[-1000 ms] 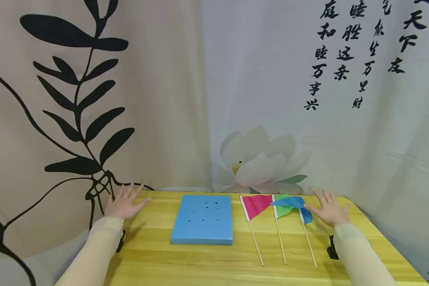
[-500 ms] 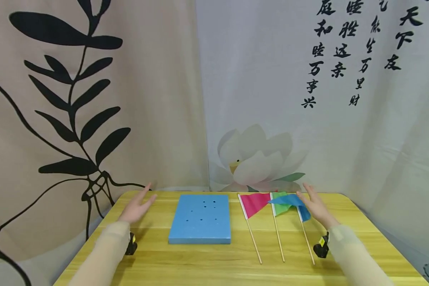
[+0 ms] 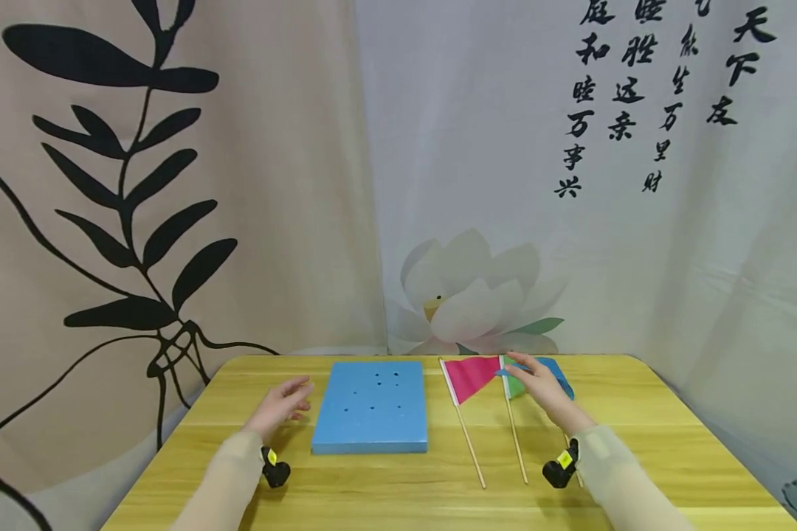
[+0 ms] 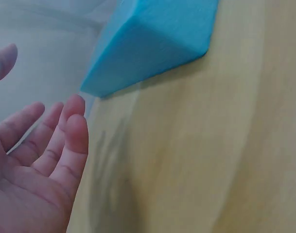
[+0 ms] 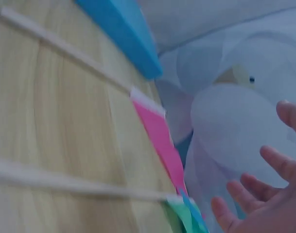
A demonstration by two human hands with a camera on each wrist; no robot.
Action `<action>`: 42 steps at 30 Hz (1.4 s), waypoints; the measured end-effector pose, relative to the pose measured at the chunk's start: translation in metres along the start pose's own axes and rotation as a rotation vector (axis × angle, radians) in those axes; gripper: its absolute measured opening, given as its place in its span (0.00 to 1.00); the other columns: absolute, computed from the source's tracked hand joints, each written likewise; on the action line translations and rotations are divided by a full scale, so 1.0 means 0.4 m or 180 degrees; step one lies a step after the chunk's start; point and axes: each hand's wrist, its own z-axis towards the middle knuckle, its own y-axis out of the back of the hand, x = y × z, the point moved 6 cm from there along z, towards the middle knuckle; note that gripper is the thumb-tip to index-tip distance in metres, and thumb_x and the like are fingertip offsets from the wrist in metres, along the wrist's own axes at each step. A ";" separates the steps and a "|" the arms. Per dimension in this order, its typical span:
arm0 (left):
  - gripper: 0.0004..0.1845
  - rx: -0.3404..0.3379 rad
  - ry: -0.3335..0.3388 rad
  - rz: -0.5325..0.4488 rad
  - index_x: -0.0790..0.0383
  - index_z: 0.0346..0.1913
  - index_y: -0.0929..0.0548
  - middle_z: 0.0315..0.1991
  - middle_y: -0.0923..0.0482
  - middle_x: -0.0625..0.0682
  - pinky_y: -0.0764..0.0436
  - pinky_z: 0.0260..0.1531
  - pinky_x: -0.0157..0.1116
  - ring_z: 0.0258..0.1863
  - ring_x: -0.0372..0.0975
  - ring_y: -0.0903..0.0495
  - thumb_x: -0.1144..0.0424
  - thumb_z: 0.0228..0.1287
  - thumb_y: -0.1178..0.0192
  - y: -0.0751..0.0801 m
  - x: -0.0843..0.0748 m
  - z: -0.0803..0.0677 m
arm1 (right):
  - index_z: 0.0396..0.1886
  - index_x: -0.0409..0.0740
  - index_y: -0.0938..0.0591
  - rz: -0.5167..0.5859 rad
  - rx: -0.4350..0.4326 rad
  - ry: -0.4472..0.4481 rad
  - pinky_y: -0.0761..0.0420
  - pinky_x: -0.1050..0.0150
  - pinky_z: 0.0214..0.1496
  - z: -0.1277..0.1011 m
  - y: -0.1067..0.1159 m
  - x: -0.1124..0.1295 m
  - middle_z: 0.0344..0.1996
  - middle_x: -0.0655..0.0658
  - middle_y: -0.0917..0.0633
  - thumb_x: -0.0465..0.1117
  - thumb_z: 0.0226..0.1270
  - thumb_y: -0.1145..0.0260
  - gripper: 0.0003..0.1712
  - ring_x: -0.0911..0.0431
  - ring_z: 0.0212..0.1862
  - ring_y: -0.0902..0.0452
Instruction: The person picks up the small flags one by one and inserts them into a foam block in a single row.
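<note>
A blue board (image 3: 369,424) with several small holes in its top lies on the table. Just left of it hovers my left hand (image 3: 280,407), fingers relaxed and holding nothing; the left wrist view shows the palm (image 4: 31,189) beside the board's side (image 4: 152,43). To the board's right lie three small flags on thin sticks: pink (image 3: 471,377), green (image 3: 513,383) and blue (image 3: 558,375). My right hand (image 3: 541,387) is over the green and blue flags, partly hiding them. In the right wrist view its fingers (image 5: 245,196) are spread loosely, with nothing in them.
The wooden table (image 3: 372,494) carries the board and flags. Behind it hangs a pale curtain (image 3: 305,184) printed with a dark plant, a lotus and writing. A black wrist camera (image 3: 275,468) sits on the left wrist, and another camera (image 3: 561,464) on the right.
Both hands have moved inward from the table's sides, the left toward the board and the right across the blue flag. The board and flags stay in place; the head view has shifted slightly.
</note>
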 end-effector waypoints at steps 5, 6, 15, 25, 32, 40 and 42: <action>0.35 -0.0015 0.0089 -0.0353 0.68 0.72 0.39 0.61 0.30 0.66 0.20 0.43 0.40 0.47 0.48 0.22 0.53 0.70 0.41 -0.024 0.040 0.004 | 0.74 0.42 0.41 0.0319 -0.0018 -0.0067 0.27 0.41 0.56 -0.001 -0.058 0.010 0.63 0.30 0.30 0.52 0.72 0.40 0.38 0.36 0.61 0.31; 0.35 -0.0017 0.0096 -0.0373 0.68 0.72 0.39 0.61 0.30 0.66 0.20 0.43 0.39 0.46 0.47 0.22 0.53 0.70 0.41 -0.029 0.046 0.006 | 0.74 0.42 0.41 0.0348 -0.0034 -0.0083 0.25 0.43 0.54 -0.001 -0.069 0.008 0.60 0.30 0.27 0.52 0.71 0.39 0.38 0.37 0.58 0.28; 0.34 -0.0023 0.0061 -0.0304 0.70 0.69 0.34 0.60 0.28 0.65 0.20 0.45 0.40 0.48 0.46 0.22 0.56 0.66 0.37 -0.062 0.062 0.017 | 0.68 0.32 0.35 0.0349 0.0139 -0.0156 0.19 0.58 0.33 -0.012 -0.151 -0.019 0.43 0.33 0.17 0.39 0.69 0.37 0.32 0.41 0.37 0.18; 0.29 -0.0131 0.0021 -0.0014 0.69 0.65 0.28 0.56 0.24 0.62 0.21 0.44 0.42 0.46 0.45 0.21 0.59 0.64 0.35 -0.080 0.052 0.010 | 0.57 0.27 0.25 0.0218 0.0019 -0.0237 0.19 0.59 0.29 -0.022 -0.172 -0.032 0.39 0.34 0.16 0.37 0.67 0.35 0.23 0.46 0.31 0.19; 0.29 -0.0097 0.0013 0.0087 0.67 0.64 0.26 0.55 0.23 0.59 0.21 0.46 0.44 0.46 0.44 0.21 0.57 0.64 0.35 -0.078 0.062 0.006 | 0.48 0.27 0.19 0.0042 -0.0267 -0.0279 0.25 0.64 0.25 -0.038 -0.080 -0.041 0.34 0.36 0.17 0.37 0.67 0.36 0.17 0.53 0.25 0.24; 0.28 -0.0084 0.0076 0.0035 0.69 0.63 0.25 0.54 0.23 0.59 0.20 0.48 0.43 0.47 0.45 0.20 0.58 0.64 0.34 -0.063 0.077 0.000 | 0.46 0.28 0.19 -0.0082 -0.0605 -0.0518 0.26 0.64 0.21 -0.104 0.082 -0.126 0.29 0.40 0.18 0.37 0.66 0.34 0.16 0.53 0.23 0.27; 0.28 -0.0070 0.0071 0.0027 0.69 0.63 0.26 0.54 0.23 0.59 0.20 0.48 0.43 0.48 0.46 0.20 0.59 0.64 0.34 -0.062 0.076 0.003 | 0.47 0.28 0.20 -0.0066 -0.0653 -0.0612 0.27 0.64 0.21 -0.117 0.114 -0.147 0.29 0.40 0.19 0.37 0.66 0.34 0.16 0.54 0.23 0.28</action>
